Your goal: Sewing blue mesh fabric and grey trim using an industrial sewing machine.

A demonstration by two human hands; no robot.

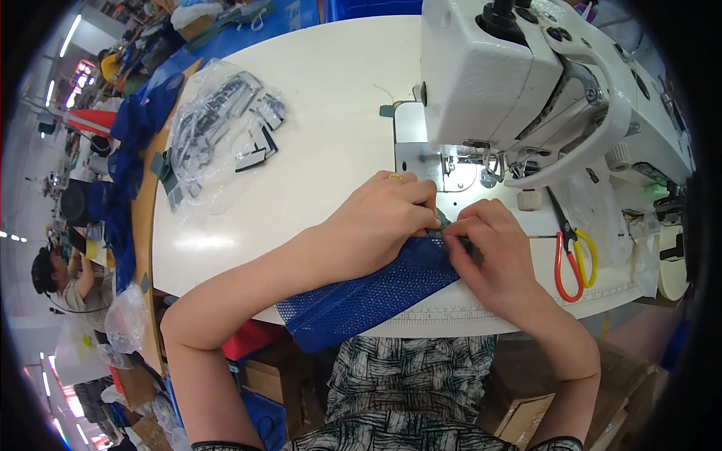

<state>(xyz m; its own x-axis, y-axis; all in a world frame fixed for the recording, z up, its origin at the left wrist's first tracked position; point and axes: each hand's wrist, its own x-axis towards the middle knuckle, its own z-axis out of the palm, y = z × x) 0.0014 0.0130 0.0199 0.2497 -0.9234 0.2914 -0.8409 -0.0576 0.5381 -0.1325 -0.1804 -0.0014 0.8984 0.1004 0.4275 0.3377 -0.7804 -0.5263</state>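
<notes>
A blue mesh fabric piece (368, 297) lies across the table's front edge, its lower end hanging toward my lap. At its upper end shows a small grey-green strip (442, 220). My left hand (387, 218), with a yellow ring on one finger, is closed on this end of the mesh fabric. My right hand (489, 248) pinches the same end from the right, its fingertips close to the left hand's. Both hands work just in front of the needle area of a white sewing machine (489, 83). What lies between the fingertips is partly hidden.
Scissors (569, 255) with red and yellow handles lie right of my right hand. A clear plastic bag (218, 128) of dark and white labels lies on the white table (323, 83) at far left. A printed ruler (481, 314) runs along the front edge. Another person (75, 282) sits left.
</notes>
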